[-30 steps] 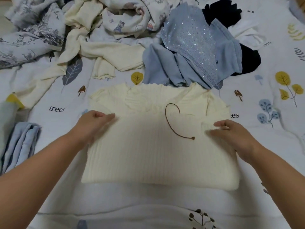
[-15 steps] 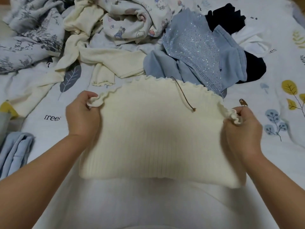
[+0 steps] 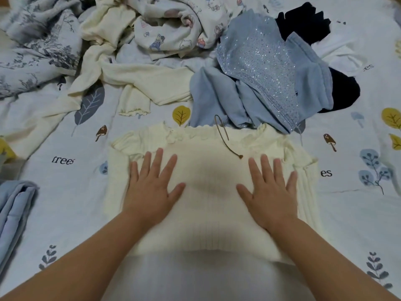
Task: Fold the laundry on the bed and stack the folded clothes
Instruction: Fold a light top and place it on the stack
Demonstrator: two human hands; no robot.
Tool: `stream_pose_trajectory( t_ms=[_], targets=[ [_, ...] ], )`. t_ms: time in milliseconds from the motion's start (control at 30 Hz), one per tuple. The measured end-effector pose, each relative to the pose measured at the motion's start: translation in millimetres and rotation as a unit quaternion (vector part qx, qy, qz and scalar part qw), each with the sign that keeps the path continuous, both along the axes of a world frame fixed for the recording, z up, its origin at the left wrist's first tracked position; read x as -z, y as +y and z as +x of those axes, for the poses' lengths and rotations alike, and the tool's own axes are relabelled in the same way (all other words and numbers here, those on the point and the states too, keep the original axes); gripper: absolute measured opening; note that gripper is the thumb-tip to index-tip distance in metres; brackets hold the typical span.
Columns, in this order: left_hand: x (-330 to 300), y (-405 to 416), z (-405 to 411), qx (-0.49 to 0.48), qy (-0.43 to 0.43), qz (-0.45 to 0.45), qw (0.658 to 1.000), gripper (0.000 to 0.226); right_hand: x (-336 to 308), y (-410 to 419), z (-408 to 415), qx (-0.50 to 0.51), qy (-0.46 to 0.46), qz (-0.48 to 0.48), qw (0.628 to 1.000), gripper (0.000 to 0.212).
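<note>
A cream ribbed top (image 3: 208, 192) lies folded on the bed (image 3: 351, 213) directly in front of the person, its frilled edge turned away. It is pressed flat by both hands: the left hand (image 3: 152, 187) and the right hand (image 3: 271, 192) are laid side by side but apart on it, palms down and fingers straight and spread, with nothing gripped. A thin brown cord (image 3: 227, 140) trails across the far part of the top, between the hands and the frilled edge.

The step in hand is judged to be the smoothing of a finished fold. The next move would call for the top to be lifted from beneath, so that the fold is kept, and set on a stack; one folded pale blue garment (image 3: 13, 213) at the left edge may be the start of that stack.

Beyond the top the unfolded laundry is heaped. Counted there: one cream long-sleeved garment (image 3: 138, 77), one cartoon-print garment (image 3: 173, 29), one blue sequinned garment (image 3: 267, 70), one dark navy piece (image 3: 342, 92), though it may be two, and one white piece (image 3: 342, 53). One floral quilt (image 3: 36, 46) is bunched at the far left.
</note>
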State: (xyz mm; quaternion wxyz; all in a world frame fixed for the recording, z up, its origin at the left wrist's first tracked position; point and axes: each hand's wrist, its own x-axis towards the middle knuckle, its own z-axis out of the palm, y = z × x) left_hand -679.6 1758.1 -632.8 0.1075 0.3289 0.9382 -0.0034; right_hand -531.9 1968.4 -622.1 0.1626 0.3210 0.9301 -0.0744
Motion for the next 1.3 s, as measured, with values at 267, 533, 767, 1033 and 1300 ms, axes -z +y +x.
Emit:
stream_pose_trajectory(
  t_ms=[267,533,767,1033,1300],
  targets=[
    [-19,18,8,0.015,-0.002,0.071,0.997,0.077,-27,-7,-33,0.008,0.238,0.054,0.97,0.042],
    [0,24,6,0.024,-0.047,0.011,0.999,0.066,-29,1,-90,-0.086,0.112,0.062,0.988,0.02],
    [-34,39,10,0.053,-0.006,0.171,0.984,0.059,-56,-27,-52,-0.136,0.164,0.056,0.975,0.025],
    [-5,76,13,0.174,-0.042,0.003,0.984,0.059,-43,-42,-30,-0.035,0.198,0.017,0.98,0.008],
    [-19,64,15,0.156,-0.024,0.001,0.987,0.055,-13,-38,-25,-0.053,0.036,-0.079,0.995,0.06]
  ],
)
